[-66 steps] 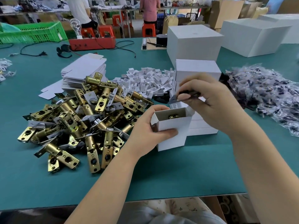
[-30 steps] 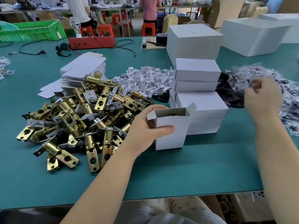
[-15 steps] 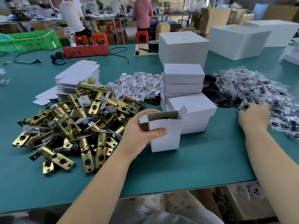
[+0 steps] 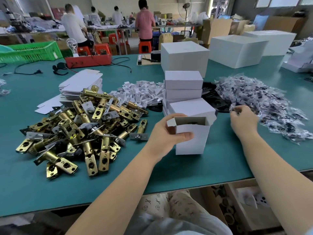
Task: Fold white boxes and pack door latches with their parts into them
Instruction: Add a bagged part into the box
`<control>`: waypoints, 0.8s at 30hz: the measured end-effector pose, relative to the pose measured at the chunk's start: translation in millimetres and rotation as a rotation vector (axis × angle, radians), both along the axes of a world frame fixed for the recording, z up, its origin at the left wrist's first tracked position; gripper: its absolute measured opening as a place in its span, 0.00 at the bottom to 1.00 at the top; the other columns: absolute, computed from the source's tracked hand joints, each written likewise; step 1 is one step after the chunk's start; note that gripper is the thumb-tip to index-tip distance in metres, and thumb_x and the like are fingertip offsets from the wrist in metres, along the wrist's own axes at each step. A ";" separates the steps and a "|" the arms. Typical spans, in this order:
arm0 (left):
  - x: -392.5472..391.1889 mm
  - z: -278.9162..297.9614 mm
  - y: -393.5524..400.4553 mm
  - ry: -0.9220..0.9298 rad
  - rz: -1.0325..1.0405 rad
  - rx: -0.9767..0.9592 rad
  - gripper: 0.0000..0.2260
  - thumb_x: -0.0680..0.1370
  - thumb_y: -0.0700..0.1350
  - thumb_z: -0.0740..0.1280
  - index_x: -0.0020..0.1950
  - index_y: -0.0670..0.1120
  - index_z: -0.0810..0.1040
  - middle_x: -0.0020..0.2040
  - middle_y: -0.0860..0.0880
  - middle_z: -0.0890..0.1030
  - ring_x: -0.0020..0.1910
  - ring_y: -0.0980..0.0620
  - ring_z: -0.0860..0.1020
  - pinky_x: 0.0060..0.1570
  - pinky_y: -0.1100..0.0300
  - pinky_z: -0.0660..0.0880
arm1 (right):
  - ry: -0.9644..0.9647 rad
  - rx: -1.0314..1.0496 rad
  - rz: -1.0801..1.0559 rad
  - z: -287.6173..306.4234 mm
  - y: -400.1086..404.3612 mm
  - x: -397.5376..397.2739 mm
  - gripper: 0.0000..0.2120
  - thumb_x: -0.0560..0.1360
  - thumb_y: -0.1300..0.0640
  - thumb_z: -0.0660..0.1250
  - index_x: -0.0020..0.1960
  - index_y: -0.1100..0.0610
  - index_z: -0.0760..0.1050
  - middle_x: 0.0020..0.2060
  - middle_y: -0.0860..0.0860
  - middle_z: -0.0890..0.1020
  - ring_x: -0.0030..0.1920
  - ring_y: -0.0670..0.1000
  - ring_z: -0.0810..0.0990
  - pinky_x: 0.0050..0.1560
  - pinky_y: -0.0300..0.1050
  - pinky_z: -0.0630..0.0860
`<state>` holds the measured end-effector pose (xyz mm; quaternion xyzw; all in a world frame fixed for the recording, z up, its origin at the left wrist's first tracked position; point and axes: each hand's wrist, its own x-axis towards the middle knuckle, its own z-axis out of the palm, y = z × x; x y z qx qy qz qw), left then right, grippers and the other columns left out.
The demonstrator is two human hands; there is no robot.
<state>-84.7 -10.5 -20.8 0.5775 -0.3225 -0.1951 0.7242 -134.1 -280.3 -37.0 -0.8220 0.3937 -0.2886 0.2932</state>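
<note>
Holding the open white box (image 4: 191, 138) upright at centre frame, left hand (image 4: 165, 133) wrapped round its near-left corner, thumb pressing the front panel, fingers curled behind, top flaps standing open. Something dark and metallic just showing inside, too shadowed to name. Reaching right of centre with the right hand (image 4: 243, 121), fingertips pinching at the near edge of the heap of small clear bags (image 4: 264, 102) — pinched on one bag or several, impossible to tell. Worth separating a single bag before lifting, keeping neighbours from trailing along. Keeping the box mouth level and steady on the green desk (image 4: 220, 161), flaps clear, leaving a straight drop for the bag. Brass latches (image 4: 81, 126) lying heaped at left, well apart from the box; closed white boxes (image 4: 183, 85) stacked just behind it; flat blanks (image 4: 81, 82) waiting upper left.
</note>
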 end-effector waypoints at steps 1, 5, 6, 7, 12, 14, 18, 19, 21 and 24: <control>0.1 -0.5 -2.7 -0.006 0.009 0.013 0.21 0.63 0.39 0.79 0.47 0.62 0.83 0.47 0.54 0.85 0.50 0.54 0.82 0.53 0.56 0.79 | -0.017 0.017 0.005 -0.1 1.5 -0.2 0.15 0.78 0.58 0.62 0.63 0.62 0.71 0.58 0.60 0.78 0.53 0.59 0.76 0.48 0.45 0.66; 5.3 -2.0 -5.1 0.006 0.041 0.013 0.21 0.64 0.40 0.79 0.49 0.61 0.83 0.49 0.53 0.85 0.51 0.54 0.82 0.53 0.58 0.79 | -0.059 0.080 0.016 -3.3 1.1 -4.0 0.11 0.76 0.59 0.64 0.57 0.59 0.67 0.51 0.59 0.77 0.45 0.58 0.75 0.43 0.46 0.67; 6.9 -1.9 -4.7 0.006 0.040 0.014 0.20 0.64 0.40 0.79 0.50 0.60 0.83 0.49 0.53 0.85 0.51 0.54 0.82 0.52 0.59 0.79 | -0.071 0.085 0.025 -4.4 0.6 -5.2 0.11 0.76 0.59 0.65 0.55 0.58 0.66 0.50 0.58 0.76 0.44 0.58 0.76 0.43 0.47 0.67; 7.8 -1.5 -4.6 0.004 0.035 0.019 0.20 0.64 0.40 0.79 0.50 0.60 0.83 0.49 0.53 0.85 0.51 0.54 0.83 0.52 0.60 0.79 | -0.092 0.091 0.037 -5.0 0.6 -6.0 0.12 0.76 0.59 0.66 0.55 0.57 0.66 0.50 0.57 0.76 0.44 0.57 0.75 0.43 0.47 0.68; 9.5 -3.2 -3.2 0.027 -0.010 0.031 0.21 0.65 0.38 0.78 0.52 0.58 0.82 0.50 0.52 0.85 0.52 0.53 0.82 0.55 0.56 0.79 | -0.168 0.050 0.063 -3.9 0.5 -6.4 0.15 0.72 0.54 0.74 0.55 0.57 0.74 0.49 0.51 0.75 0.48 0.50 0.73 0.49 0.44 0.67; 10.2 -6.3 -1.7 0.040 -0.036 0.016 0.21 0.67 0.35 0.77 0.56 0.53 0.81 0.51 0.52 0.85 0.53 0.54 0.82 0.51 0.61 0.78 | -0.258 0.138 0.074 -1.5 0.9 -7.0 0.14 0.70 0.54 0.75 0.53 0.56 0.77 0.46 0.51 0.79 0.46 0.50 0.75 0.49 0.45 0.72; 10.7 -10.1 -1.6 0.055 -0.053 0.017 0.20 0.71 0.30 0.74 0.60 0.45 0.78 0.52 0.52 0.85 0.54 0.55 0.81 0.50 0.63 0.77 | -0.580 0.382 0.141 18.3 18.4 -13.2 0.10 0.70 0.63 0.74 0.46 0.51 0.78 0.39 0.47 0.80 0.40 0.45 0.77 0.46 0.39 0.73; 10.7 -10.1 -2.1 0.057 -0.055 0.016 0.20 0.71 0.30 0.73 0.60 0.45 0.78 0.52 0.52 0.85 0.54 0.55 0.82 0.50 0.63 0.77 | -0.645 0.406 0.174 27.0 26.4 -15.1 0.11 0.70 0.65 0.74 0.43 0.49 0.78 0.37 0.46 0.80 0.38 0.44 0.76 0.45 0.37 0.73; 11.3 -9.4 -2.9 0.058 -0.054 0.014 0.20 0.71 0.29 0.73 0.59 0.45 0.79 0.51 0.53 0.85 0.53 0.55 0.82 0.50 0.63 0.77 | -0.717 0.409 0.284 46.8 45.1 -19.3 0.12 0.69 0.66 0.73 0.41 0.48 0.79 0.33 0.43 0.80 0.35 0.41 0.76 0.41 0.33 0.72; 11.7 -8.4 -3.3 0.045 -0.045 0.016 0.19 0.71 0.28 0.73 0.58 0.45 0.79 0.49 0.53 0.85 0.51 0.56 0.82 0.49 0.64 0.77 | -0.586 0.292 0.494 73.6 78.1 -22.9 0.11 0.68 0.62 0.73 0.44 0.46 0.80 0.33 0.39 0.82 0.34 0.39 0.77 0.38 0.30 0.73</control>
